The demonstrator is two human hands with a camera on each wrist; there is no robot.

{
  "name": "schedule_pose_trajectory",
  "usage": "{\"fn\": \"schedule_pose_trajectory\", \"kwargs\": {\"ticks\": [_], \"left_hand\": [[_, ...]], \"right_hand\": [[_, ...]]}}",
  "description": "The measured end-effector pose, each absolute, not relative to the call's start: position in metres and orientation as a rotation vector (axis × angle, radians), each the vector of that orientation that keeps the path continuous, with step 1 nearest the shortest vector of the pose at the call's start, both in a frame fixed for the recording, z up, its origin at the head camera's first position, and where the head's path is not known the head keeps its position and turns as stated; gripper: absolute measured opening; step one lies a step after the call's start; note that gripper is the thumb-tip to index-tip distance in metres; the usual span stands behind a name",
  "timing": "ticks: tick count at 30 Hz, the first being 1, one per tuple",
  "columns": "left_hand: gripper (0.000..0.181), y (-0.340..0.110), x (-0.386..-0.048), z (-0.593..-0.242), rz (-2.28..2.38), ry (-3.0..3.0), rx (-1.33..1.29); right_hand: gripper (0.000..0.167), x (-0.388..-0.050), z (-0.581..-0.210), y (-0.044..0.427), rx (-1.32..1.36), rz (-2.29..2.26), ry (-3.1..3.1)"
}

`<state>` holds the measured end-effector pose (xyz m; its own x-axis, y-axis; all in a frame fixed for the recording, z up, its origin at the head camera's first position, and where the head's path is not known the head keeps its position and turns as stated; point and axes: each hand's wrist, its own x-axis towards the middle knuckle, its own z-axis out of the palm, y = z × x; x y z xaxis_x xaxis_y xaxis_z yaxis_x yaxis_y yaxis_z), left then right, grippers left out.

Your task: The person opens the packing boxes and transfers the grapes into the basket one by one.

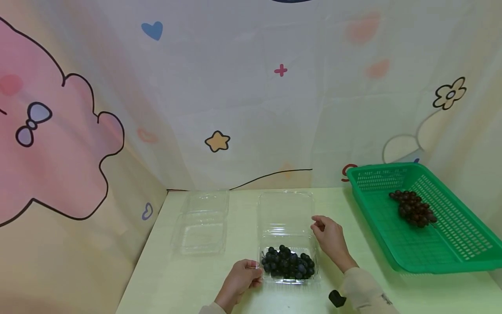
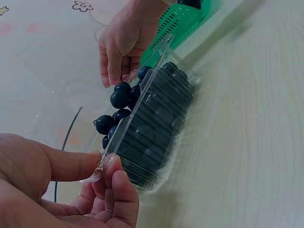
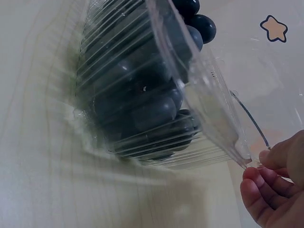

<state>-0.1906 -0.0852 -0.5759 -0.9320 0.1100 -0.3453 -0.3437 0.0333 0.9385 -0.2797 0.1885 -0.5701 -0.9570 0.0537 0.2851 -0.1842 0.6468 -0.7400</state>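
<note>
A clear plastic clamshell box (image 1: 289, 282) stands on the table with its lid (image 1: 286, 211) folded back away from me. Dark grapes (image 1: 288, 264) fill its base, some rising above the rim in the left wrist view. My left hand (image 1: 241, 279) pinches the box's left rim between thumb and fingers. At the right side, my right hand (image 1: 331, 240) pinches the clear plastic edge by the lid; the right wrist view shows thumb and fingertips meeting there.
A second clear clamshell box (image 1: 201, 233) lies opened at the left. On the right, a green basket (image 1: 392, 248) holds a bunch of reddish grapes (image 1: 415, 209). A printed curtain (image 1: 251, 96) hangs behind the table. Something small and black (image 1: 336, 298) is beside the right sleeve.
</note>
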Motion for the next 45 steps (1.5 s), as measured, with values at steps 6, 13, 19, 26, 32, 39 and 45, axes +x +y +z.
{"fn": "schedule_pose_trajectory", "kwargs": {"ticks": [6, 13, 19, 26, 32, 39, 45], "left_hand": [[0.013, -0.084, -0.191, -0.576, 1.962, 1.991, -0.253], [0.015, -0.084, -0.190, -0.576, 1.968, 1.985, -0.237], [0.015, -0.084, -0.189, -0.574, 1.972, 1.972, -0.237], [0.015, -0.085, -0.189, -0.574, 1.972, 1.977, -0.221], [0.015, -0.086, -0.190, -0.576, 1.967, 1.977, -0.221], [0.016, -0.086, -0.191, -0.580, 1.973, 1.980, -0.212], [0.016, -0.086, -0.190, -0.580, 1.978, 1.986, -0.209]], "right_hand": [[0.023, -0.283, -0.573, 0.190, 0.101, 1.203, -2.596], [0.026, -0.286, -0.577, 0.190, 0.054, 1.236, -2.625], [0.029, -0.286, -0.582, 0.190, -0.005, 1.284, -2.655], [0.031, -0.289, -0.586, 0.193, -0.047, 1.319, -2.722], [0.033, -0.289, -0.587, 0.193, -0.069, 1.388, -2.750], [0.034, -0.289, -0.587, 0.192, -0.092, 1.464, -2.739], [0.034, -0.289, -0.588, 0.192, -0.093, 1.470, -2.733]]}}
